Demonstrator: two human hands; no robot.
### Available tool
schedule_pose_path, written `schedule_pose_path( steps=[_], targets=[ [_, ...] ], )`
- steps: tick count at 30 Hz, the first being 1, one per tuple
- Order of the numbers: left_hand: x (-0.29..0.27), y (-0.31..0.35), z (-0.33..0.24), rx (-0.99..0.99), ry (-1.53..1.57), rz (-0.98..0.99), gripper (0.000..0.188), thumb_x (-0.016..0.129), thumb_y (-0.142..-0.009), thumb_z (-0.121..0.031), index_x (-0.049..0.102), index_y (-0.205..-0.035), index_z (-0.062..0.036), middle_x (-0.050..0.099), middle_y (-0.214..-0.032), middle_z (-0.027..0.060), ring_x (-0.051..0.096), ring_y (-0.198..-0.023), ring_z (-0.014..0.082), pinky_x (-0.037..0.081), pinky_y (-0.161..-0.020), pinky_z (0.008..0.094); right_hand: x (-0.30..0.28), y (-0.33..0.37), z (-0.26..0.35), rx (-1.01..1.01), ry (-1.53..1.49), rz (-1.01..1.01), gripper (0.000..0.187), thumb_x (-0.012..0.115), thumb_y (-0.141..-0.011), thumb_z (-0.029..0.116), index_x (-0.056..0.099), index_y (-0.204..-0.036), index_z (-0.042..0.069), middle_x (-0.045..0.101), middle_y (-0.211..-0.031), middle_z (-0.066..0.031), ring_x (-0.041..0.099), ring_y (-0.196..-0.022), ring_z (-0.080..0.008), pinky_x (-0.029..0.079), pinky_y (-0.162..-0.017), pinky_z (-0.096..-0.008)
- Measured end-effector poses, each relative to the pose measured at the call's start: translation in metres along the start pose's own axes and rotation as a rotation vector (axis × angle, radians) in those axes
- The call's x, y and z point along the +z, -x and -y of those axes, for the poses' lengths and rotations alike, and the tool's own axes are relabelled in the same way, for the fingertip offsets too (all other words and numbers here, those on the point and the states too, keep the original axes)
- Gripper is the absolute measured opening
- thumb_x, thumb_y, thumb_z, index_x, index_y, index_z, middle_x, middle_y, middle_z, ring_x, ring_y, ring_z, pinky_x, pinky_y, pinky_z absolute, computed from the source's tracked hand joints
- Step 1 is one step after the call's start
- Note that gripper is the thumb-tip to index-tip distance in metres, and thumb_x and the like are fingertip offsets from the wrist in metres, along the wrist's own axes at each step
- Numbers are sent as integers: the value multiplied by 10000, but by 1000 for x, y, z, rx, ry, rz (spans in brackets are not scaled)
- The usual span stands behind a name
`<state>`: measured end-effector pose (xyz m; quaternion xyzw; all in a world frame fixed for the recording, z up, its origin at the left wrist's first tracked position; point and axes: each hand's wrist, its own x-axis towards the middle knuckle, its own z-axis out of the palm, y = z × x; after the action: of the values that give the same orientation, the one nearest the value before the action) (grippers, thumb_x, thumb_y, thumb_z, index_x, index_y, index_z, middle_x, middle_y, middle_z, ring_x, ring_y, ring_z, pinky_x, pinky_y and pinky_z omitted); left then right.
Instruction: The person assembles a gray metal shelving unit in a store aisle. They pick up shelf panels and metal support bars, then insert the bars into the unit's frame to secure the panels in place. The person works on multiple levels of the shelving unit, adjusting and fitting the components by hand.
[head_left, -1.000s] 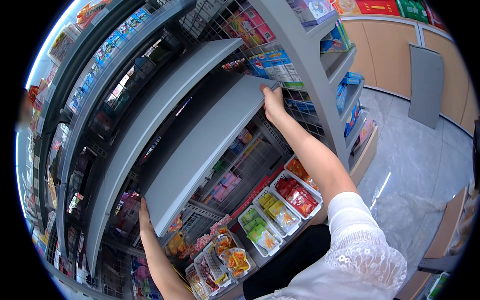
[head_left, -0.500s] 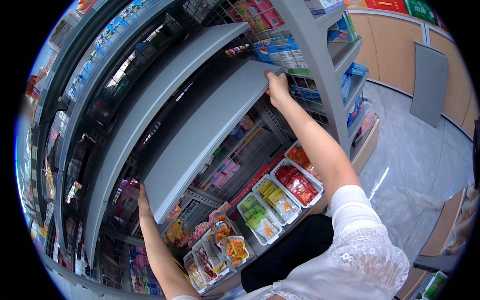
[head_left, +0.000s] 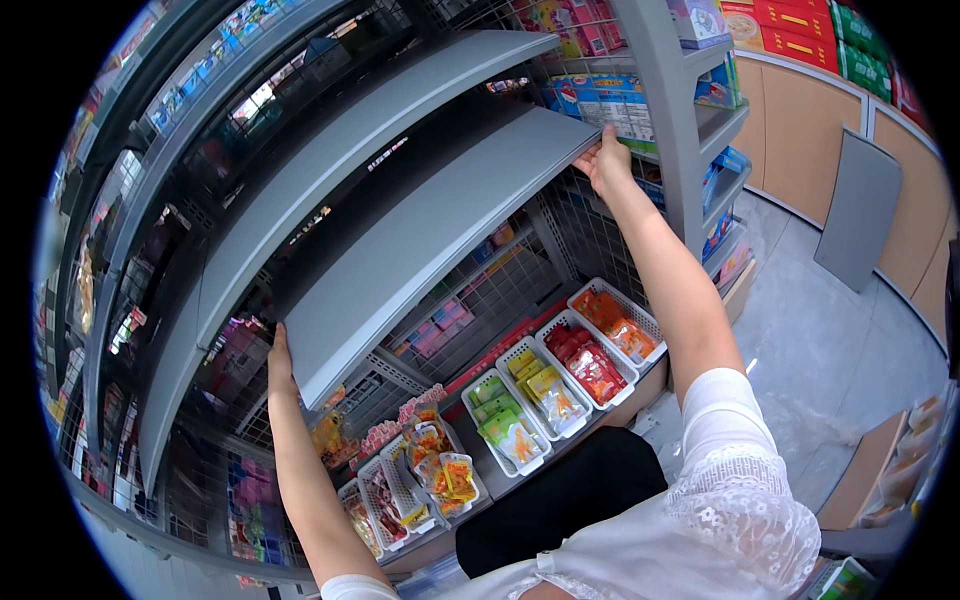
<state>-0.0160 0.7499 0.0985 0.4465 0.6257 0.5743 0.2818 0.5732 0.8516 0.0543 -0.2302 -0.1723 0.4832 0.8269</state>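
Note:
A long grey metal shelf board [head_left: 430,240] lies slanted across the middle of the rack, bare on top. My left hand [head_left: 279,358] grips its left end from below, fingers curled under the edge. My right hand [head_left: 606,160] grips its right end near the grey upright post [head_left: 668,110]. Another grey shelf board [head_left: 370,120] sits just above it. Both my arms are stretched up and apart.
Below the board, white baskets [head_left: 545,385] of green, yellow, red and orange snack packets stand in a row on the lower shelf. Wire mesh backs the rack. More packed shelves run off to the left. At the right lie grey floor and a wooden counter [head_left: 800,110].
Both hands stay on the board's ends. The board and my right hand have shifted up and to the right in the view; the baskets below show more fully.

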Motion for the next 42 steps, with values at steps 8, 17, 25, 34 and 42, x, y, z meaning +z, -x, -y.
schedule_pose_path(
  steps=[8,17,25,34,42],
  targets=[
    [-20,-23,14,51,-103,-12,595,535,-903,-495,571,-1208,15,596,-1187,92,555,-1050,194,409,-912,285,4,5,3,72,-157,-16,365,276,-1019,340,481,-1020,38,614,-831,-75,658,-724,-180,590,-583,-305],
    [-18,-22,11,106,-293,-98,661,543,-879,-539,578,-1191,42,601,-1171,119,557,-1049,206,392,-930,274,-10,0,-27,81,-226,-291,357,322,-1003,380,504,-1047,77,612,-961,-53,628,-766,-154,467,-521,-253],
    [-25,-32,16,130,-303,-77,706,539,-868,-560,563,-1209,58,583,-1200,142,536,-1090,216,376,-955,283,20,-5,-32,-146,-391,-208,470,234,-983,298,477,-1190,-47,534,-1230,-194,575,-1061,-308,480,-860,-398],
    [-30,-56,30,128,-285,-66,716,534,-869,-561,554,-1219,63,574,-1217,144,527,-1107,223,361,-970,284,34,-10,-33,-107,-293,-368,562,229,-991,362,480,-1192,-99,504,-1267,-243,544,-1114,-341,463,-912,-377],
    [-27,-41,19,125,-245,-19,720,525,-868,-573,556,-1220,54,577,-1213,139,532,-1093,218,366,-958,281,36,9,-44,-257,-356,-78,574,291,-996,469,435,-1207,-45,542,-1189,-163,558,-1081,-260,469,-892,-360]
  ],
)
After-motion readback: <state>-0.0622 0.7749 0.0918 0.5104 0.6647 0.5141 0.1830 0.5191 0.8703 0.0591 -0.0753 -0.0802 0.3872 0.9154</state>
